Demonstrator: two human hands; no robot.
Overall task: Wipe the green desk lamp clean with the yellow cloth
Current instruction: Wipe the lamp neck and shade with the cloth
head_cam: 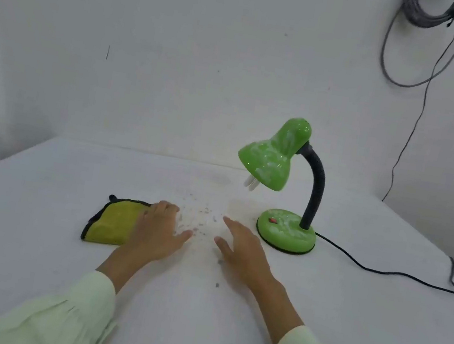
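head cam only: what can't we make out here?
- Cloth: its right edge is under the left hand; whether the hand grips it is unclear.
- Lamp shade interior: faces away; only the bulb tip shows.
- Cord: plug end not visible.
- Specks on the table: too small to identify.
- Switch: position too small to read.

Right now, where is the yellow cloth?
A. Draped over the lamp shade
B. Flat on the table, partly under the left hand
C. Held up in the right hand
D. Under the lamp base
B: the cloth lies flat on the table, its right edge under the left hand.
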